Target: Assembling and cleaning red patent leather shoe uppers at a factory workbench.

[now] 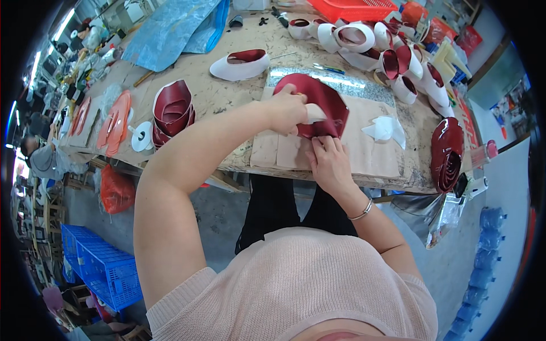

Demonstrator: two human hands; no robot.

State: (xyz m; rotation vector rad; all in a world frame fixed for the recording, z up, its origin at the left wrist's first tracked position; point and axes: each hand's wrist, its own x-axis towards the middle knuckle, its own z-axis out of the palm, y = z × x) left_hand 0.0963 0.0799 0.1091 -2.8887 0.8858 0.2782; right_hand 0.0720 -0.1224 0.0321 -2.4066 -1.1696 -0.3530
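A glossy dark red shoe upper (307, 85) lies curved on the brown paper sheets in front of me. My left hand (286, 112) is closed over its left side, fingers curled. From that hand a small white piece (315, 113) sticks out against the red surface; how the fingers grip it is partly hidden. My right hand (331, 163) pinches the upper's near edge, fingertips bent over it. To the right on the paper lie thin white pieces (384, 129), one overlapping another.
Stacked dark red uppers (172, 111) stand left, near a white roll (141, 136). A white upper (240, 64) lies beyond, and several more (354, 37) crowd the back right. Nested red uppers (447, 153) sit at the right edge. Blue crates (105, 264) stand on the floor.
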